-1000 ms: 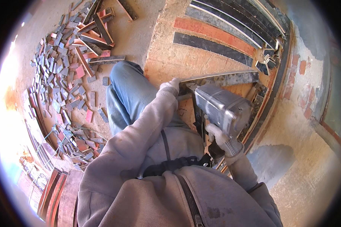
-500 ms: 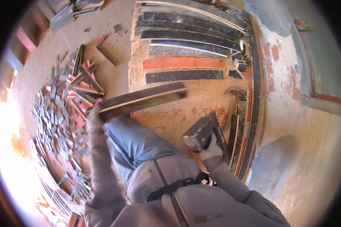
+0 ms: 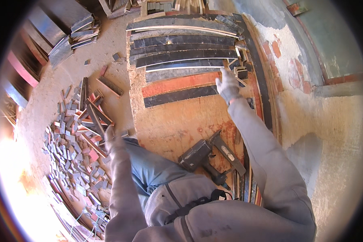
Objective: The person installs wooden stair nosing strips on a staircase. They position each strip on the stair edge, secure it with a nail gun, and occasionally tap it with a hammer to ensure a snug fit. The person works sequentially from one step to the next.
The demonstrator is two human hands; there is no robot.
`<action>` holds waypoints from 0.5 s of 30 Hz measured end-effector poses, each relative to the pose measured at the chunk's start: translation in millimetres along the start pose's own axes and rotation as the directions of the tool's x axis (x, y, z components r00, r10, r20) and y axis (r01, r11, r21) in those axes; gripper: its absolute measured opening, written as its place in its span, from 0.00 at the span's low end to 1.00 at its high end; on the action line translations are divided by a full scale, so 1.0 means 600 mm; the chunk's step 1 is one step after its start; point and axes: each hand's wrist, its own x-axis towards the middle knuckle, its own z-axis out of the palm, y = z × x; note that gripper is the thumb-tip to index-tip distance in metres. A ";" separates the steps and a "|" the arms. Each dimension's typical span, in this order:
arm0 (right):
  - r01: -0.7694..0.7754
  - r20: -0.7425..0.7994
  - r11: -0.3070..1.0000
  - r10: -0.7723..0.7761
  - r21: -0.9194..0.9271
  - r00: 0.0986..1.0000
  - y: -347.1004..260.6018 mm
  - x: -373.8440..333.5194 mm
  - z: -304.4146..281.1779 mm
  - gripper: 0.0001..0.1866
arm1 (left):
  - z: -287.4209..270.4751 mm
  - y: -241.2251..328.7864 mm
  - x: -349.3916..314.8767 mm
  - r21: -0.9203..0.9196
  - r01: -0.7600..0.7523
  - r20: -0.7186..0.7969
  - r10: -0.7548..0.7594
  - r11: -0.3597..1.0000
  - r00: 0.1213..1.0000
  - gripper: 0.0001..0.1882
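My right hand [image 3: 229, 85], in a light knit glove, reaches over the right ends of a red strip [image 3: 181, 84] and a black strip [image 3: 179, 96]. Its thumb and fingers are apart; whether it touches them I cannot tell. Dark and grey strips [image 3: 185, 54] lie in rows beyond. At my left side, my left hand [image 3: 112, 139] is smeared by motion beside a heap of long offcuts [image 3: 93, 115]; its fingers do not show clearly. A black nail gun [image 3: 199, 155] lies on the wooden board [image 3: 173, 121], close to my right thigh.
Many small offcut blocks [image 3: 72, 141] cover the floor on the left. Short pieces [image 3: 241, 72] sit at the strips' right ends. A peeling wall [image 3: 286, 52] rises on the right. Stacked panels [image 3: 82, 32] stand at the far left.
My right hand has let go of the nail gun and moved forward to the strips. The dark layered strip no longer shows raised in my left hand, which is now lower, by the offcuts.
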 end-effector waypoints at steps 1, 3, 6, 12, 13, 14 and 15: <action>-0.053 0.015 0.997 0.054 -0.061 0.998 -0.001 0.036 0.011 0.30 | 0.033 0.022 -0.009 -0.072 0.021 0.053 -0.017 0.997 0.998 0.26; -0.207 0.160 0.972 0.222 -0.107 0.962 -0.010 0.092 0.025 0.37 | 0.079 0.056 -0.036 -0.159 -0.009 0.116 0.028 0.987 0.993 0.24; -0.404 0.214 0.913 0.406 -0.054 0.889 -0.017 0.133 0.037 0.45 | 0.098 0.085 -0.050 -0.264 -0.044 0.210 0.102 0.964 0.972 0.27; -0.369 0.375 0.913 0.286 0.172 0.882 0.031 0.105 0.056 0.36 | 0.095 0.085 -0.043 -0.036 -0.088 0.197 0.093 0.995 0.976 0.31; -0.359 0.467 0.900 0.214 0.247 0.858 0.036 0.085 0.054 0.33 | 0.098 0.085 -0.042 -0.033 -0.096 0.204 0.100 0.995 0.974 0.32; -0.378 0.546 0.878 0.171 0.293 0.820 0.041 0.062 0.044 0.31 | 0.104 0.089 -0.037 -0.029 -0.089 0.206 0.093 0.996 0.974 0.33; -0.413 0.621 0.856 0.145 0.311 0.770 0.043 0.037 0.029 0.29 | 0.109 0.093 -0.033 -0.076 -0.105 0.195 0.119 0.991 0.974 0.34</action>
